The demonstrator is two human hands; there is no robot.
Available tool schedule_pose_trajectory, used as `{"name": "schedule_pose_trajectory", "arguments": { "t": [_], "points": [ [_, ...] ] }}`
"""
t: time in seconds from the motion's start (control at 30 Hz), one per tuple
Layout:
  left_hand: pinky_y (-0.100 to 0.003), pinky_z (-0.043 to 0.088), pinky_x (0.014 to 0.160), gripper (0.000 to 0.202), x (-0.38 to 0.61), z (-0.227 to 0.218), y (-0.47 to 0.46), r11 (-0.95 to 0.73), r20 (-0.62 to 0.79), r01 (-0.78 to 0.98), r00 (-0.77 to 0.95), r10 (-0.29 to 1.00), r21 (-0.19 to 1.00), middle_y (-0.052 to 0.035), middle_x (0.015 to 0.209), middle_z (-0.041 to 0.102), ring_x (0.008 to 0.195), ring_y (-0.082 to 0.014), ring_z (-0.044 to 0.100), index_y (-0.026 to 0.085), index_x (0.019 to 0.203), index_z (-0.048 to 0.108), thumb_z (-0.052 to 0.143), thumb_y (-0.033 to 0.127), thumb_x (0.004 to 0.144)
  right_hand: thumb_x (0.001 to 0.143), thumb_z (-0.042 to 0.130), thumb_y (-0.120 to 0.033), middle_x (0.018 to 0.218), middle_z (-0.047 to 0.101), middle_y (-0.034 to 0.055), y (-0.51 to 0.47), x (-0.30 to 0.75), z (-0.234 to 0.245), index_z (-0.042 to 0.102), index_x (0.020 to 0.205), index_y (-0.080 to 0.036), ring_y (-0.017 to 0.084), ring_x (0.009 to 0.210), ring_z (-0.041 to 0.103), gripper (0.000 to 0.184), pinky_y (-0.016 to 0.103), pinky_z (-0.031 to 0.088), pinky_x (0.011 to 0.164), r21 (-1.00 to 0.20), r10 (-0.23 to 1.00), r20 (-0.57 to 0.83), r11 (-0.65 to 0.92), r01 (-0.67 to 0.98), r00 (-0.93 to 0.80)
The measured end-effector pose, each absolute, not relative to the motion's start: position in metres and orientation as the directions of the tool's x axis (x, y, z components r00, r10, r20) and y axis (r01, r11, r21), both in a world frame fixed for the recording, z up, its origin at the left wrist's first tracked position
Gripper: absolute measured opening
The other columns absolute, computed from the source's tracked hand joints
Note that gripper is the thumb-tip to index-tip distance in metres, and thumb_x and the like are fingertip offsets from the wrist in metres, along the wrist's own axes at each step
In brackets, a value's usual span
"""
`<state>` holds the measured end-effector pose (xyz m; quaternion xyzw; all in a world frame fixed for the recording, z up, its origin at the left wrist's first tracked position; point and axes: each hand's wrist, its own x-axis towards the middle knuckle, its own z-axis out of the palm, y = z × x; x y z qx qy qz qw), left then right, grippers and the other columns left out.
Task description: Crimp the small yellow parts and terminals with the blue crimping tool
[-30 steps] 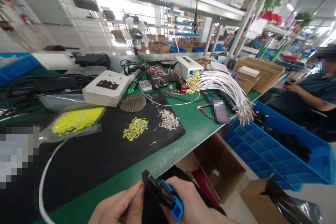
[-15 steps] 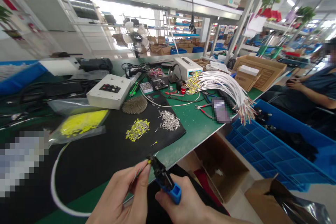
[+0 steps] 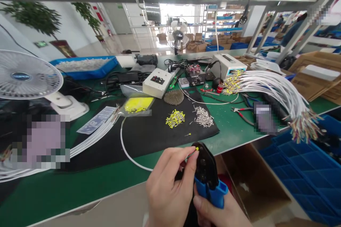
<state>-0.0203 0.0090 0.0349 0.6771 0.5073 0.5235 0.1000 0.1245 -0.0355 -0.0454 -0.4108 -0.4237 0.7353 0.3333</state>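
R hand [image 3: 213,212] at near edge, closed round the blue handles of a black-headed crimping tool [image 3: 207,173], head pointing up and far. L hand [image 3: 167,184] just left of it, thumb and forefinger pinching the end of a thin white wire [image 3: 128,152] w/ a small yellow terminal [image 3: 196,148] at the tool's head. Wire loops left over the black rubber mat [image 3: 149,133] on the green bench [image 3: 53,191]. Farther on mat: pile of yellow terminals [image 3: 175,118], pile of silver metal pins [image 3: 204,117]. White desk fan [image 3: 23,76] far left; bundle of white wires [image 3: 277,90] at right.

A single head-worn camera looks forward and down, close over the green workbench [image 3: 53,191].
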Motion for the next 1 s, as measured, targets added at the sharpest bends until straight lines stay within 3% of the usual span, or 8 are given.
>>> {"name": "schedule_pose_trajectory", "arguments": {
  "t": [0.1,0.2,0.27,0.33,0.53,0.77,1.0],
  "points": [
    [-0.018,0.052,0.076,0.018,-0.021,0.035,0.008,-0.442,0.587,0.583,-0.076,0.806,0.681,0.0016,0.097,0.073,0.086,-0.0097,0.068,0.025,0.106,0.076,0.073,0.012,0.094,0.086,0.075,-0.064,0.063,0.057,-0.0011,-0.036,0.128,-0.045,0.059,0.092,-0.019,0.013,0.058,0.052,0.049,0.026,0.041,0.059,-0.874,0.804,-0.287,-0.443,-0.202,-0.521],
    [-0.017,0.052,0.078,0.018,-0.023,0.034,0.008,-0.438,0.579,0.576,-0.078,0.811,0.69,0.0018,0.097,0.072,0.086,-0.0086,0.068,0.024,0.106,0.076,0.073,0.011,0.093,0.088,0.077,-0.054,0.088,0.073,0.0074,-0.034,0.133,-0.038,0.067,0.112,-0.018,0.022,0.085,0.07,0.044,0.035,0.053,0.083,-0.855,0.806,-0.26,-0.448,-0.262,-0.531],
    [-0.016,0.052,0.078,0.018,-0.024,0.033,0.009,-0.448,0.583,0.568,-0.07,0.809,0.69,0.0014,0.097,0.072,0.086,-0.0082,0.068,0.023,0.106,0.076,0.073,0.011,0.093,0.088,0.076,-0.055,0.108,0.075,0.0107,-0.033,0.135,-0.026,0.07,0.12,-0.021,0.028,0.108,0.071,0.046,0.044,0.05,0.103,-0.873,0.811,-0.255,-0.427,-0.236,-0.526],
    [-0.017,0.052,0.075,0.017,-0.026,0.031,0.01,-0.447,0.582,0.566,-0.072,0.81,0.693,0.0002,0.097,0.072,0.084,-0.0091,0.067,0.022,0.107,0.076,0.072,0.012,0.094,0.087,0.075,-0.061,0.115,0.075,0.0114,-0.031,0.138,-0.013,0.073,0.122,-0.025,0.033,0.118,0.068,0.051,0.05,0.046,0.111,-0.906,0.821,-0.274,-0.396,-0.153,-0.501],
    [-0.017,0.051,0.075,0.017,-0.03,0.027,0.01,-0.43,0.56,0.541,-0.096,0.823,0.723,0.0012,0.096,0.071,0.085,-0.009,0.066,0.023,0.107,0.074,0.07,0.011,0.095,0.086,0.072,-0.066,0.125,0.074,0.0138,-0.036,0.142,0.001,0.072,0.132,-0.026,0.037,0.128,0.064,0.06,0.054,0.046,0.112,-0.918,0.868,-0.366,-0.396,-0.023,-0.336],
    [-0.02,0.048,0.071,0.005,-0.037,0.026,0.004,-0.273,0.413,0.47,-0.225,0.883,0.839,0.0016,0.091,0.07,0.078,-0.0107,0.063,0.022,0.1,0.073,0.068,0.023,0.099,0.087,0.074,-0.061,0.139,0.068,0.0175,-0.041,0.14,-0.014,0.063,0.144,-0.025,0.039,0.134,0.06,0.068,0.057,0.044,0.114,-0.907,0.893,-0.267,-0.36,-0.218,-0.364],
    [-0.017,0.048,0.076,0.005,-0.035,0.027,0.005,-0.303,0.418,0.411,-0.228,0.879,0.86,0.0037,0.096,0.07,0.085,-0.0087,0.064,0.024,0.098,0.072,0.07,0.02,0.098,0.084,0.078,-0.059,0.14,0.068,0.0192,-0.044,0.151,-0.018,0.065,0.141,-0.024,0.039,0.137,0.059,0.068,0.06,0.042,0.115,-0.855,0.878,-0.287,-0.415,-0.31,-0.384]
  ]
}}
